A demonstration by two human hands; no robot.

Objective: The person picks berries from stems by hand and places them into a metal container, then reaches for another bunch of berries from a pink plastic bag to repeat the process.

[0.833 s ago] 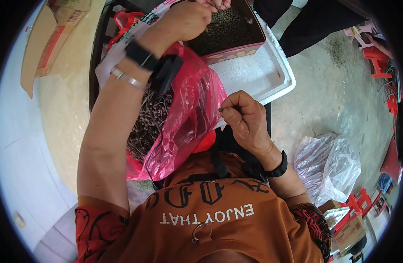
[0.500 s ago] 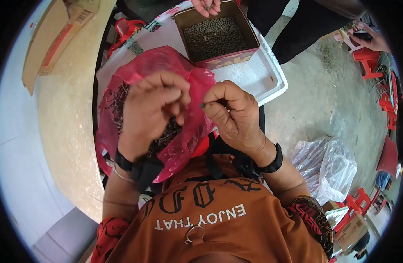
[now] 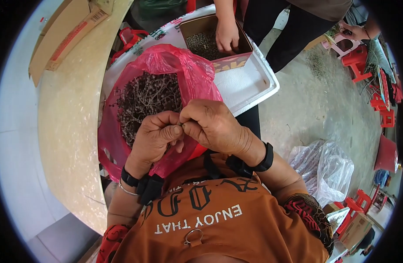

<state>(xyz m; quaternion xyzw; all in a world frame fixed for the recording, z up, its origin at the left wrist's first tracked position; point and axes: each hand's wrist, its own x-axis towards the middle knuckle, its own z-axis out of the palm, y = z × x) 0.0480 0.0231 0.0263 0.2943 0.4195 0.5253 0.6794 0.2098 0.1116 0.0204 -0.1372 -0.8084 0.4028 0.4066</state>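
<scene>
My left hand [image 3: 155, 134] and my right hand [image 3: 213, 125] meet fingertip to fingertip above the near side of a pink plastic bag [image 3: 195, 72]. Both are pinched closed on something tiny and dark at their tips, too small to name. Inside the open bag lies a heap of dry, dark stalks [image 3: 149, 94]. Beyond it, a rectangular tin [image 3: 234, 62] holds small greenish round seeds [image 3: 203, 45]. Another person's hand [image 3: 228, 37] reaches down into the tin, its fingertips at the seeds.
The tin stands on a white foam lid [image 3: 249, 85]. A pale tabletop [image 3: 70, 131] with a cardboard box [image 3: 67, 37] runs along my left. On the floor at right lies a clear plastic bag [image 3: 322, 168]. Red stools [image 3: 357, 63] stand farther right, and a person in dark trousers [image 3: 269, 33] stands ahead.
My hands have come together at the fingertips, the right moving left and down. The other person's hand has gone from above the tin's far edge down into it.
</scene>
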